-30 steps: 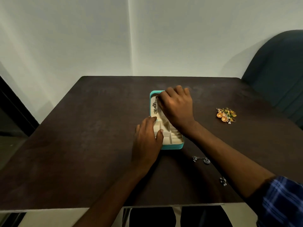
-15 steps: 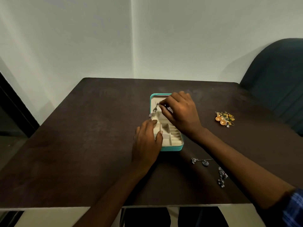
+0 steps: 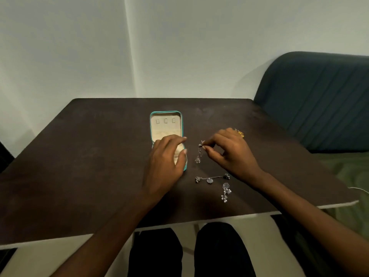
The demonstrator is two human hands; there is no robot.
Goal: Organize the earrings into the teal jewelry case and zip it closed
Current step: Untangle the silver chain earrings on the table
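The teal jewelry case (image 3: 166, 124) lies open on the dark table, its cream lining facing up. My left hand (image 3: 166, 162) rests over the case's near half, fingers loosely bent, holding nothing. My right hand (image 3: 229, 151) is just right of the case and pinches the top of a silver dangling earring (image 3: 198, 155), which hangs from thumb and forefinger. Two more silver earrings lie near the front edge: a long one (image 3: 211, 178) and a flower-topped one (image 3: 225, 191). Orange-gold earrings (image 3: 239, 133) peek out behind my right hand.
The dark brown table (image 3: 79, 156) has its front edge close to my legs. A dark teal chair back (image 3: 319, 100) stands at the right. White walls meet in a corner behind the table.
My right hand has lifted the silver earring out of the case and carried it right, off the case. My left hand stays on the case. The camera view shifted.
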